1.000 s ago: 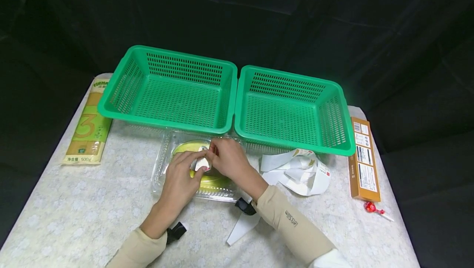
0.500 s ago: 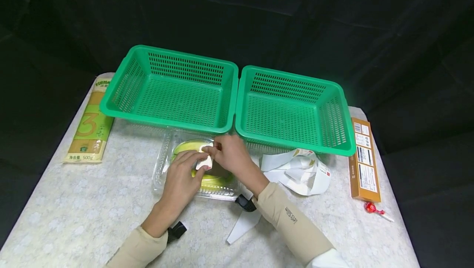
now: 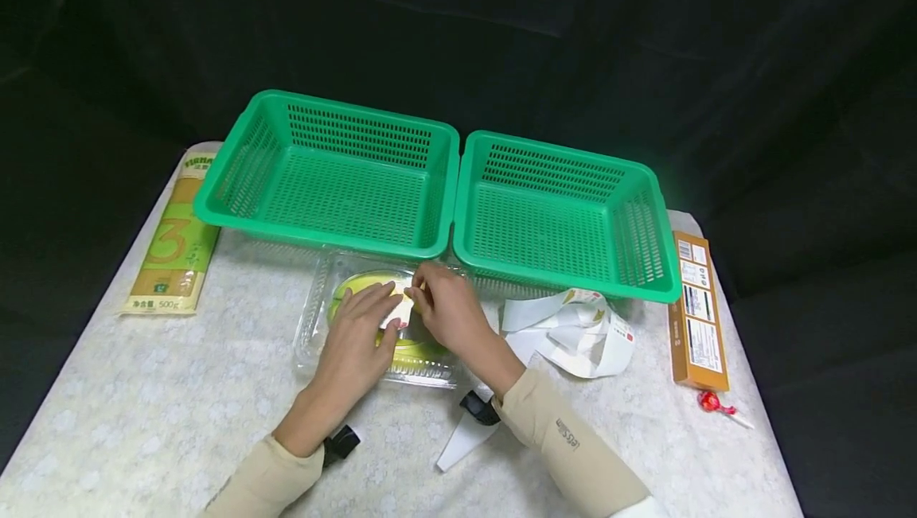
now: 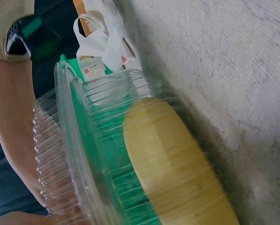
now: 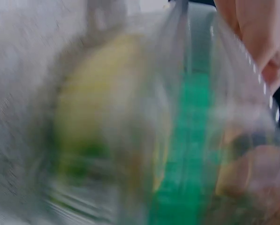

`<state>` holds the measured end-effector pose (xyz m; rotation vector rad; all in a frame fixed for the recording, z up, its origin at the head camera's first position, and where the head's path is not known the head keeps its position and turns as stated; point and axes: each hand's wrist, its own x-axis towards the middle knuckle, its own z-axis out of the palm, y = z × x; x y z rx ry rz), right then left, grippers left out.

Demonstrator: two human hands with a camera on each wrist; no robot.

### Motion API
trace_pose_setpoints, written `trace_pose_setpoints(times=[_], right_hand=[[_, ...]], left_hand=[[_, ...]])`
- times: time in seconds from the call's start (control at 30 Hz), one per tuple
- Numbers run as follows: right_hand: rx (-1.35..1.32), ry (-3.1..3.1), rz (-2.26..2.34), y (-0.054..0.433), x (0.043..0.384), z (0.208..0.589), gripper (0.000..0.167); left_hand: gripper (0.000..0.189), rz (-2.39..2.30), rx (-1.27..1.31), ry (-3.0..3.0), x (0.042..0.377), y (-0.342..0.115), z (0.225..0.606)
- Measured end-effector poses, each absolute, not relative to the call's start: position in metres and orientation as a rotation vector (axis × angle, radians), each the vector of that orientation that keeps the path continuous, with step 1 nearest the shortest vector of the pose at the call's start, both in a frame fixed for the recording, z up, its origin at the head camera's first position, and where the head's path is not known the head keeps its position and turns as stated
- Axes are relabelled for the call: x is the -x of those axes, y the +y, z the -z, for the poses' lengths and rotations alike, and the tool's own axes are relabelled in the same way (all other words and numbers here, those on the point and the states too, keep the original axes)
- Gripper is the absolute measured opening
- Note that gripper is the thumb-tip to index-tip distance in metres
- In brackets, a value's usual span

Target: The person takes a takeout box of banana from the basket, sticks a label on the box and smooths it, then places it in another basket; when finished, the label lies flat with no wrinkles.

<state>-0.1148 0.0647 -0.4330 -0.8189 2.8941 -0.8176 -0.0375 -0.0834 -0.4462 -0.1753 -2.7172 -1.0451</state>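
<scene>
A clear plastic clamshell box [image 3: 308, 335] with bananas [image 4: 163, 154] inside lies shut in front of the baskets. On its lid is a white label [image 3: 396, 313] with a small red mark. My left hand [image 3: 354, 339] rests on the lid with its fingers stretched out, fingertips and thumb at the label's left and lower edges. My right hand [image 3: 454, 307] has curled fingers, and its thumb and fingertip pinch at the label's right edge. In the right wrist view the box is blurred.
Two green baskets [image 3: 325, 243] [image 3: 566, 286] stand behind the box. A tangled white label strip [image 3: 609, 347] lies to the right, near an orange box [image 3: 698, 319] and a red lollipop [image 3: 709, 401]. A noodle pack [image 3: 172, 243] lies left. A white pointed piece [image 3: 458, 442] lies near my right wrist.
My left fingers have straightened from a pinch at the label and lie flatter over the lid. The label now lies lower on the lid. My right hand has shifted slightly right.
</scene>
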Motion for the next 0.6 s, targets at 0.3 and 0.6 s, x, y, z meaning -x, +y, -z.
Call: trace_pose_setpoints(times=[0.3,0.6], right_hand=[[0.95,3.091,0.784,0.065,0.083,0.443,0.017],[0.959,3.128,0.817,0.069,0.07,0.448,0.029]], left_hand=[[0.043,0.88,0.236,-2.825,0.037,-0.084,0.448],[0.048,0.741,0.282,-2.921,0.037,-0.081,0.446]])
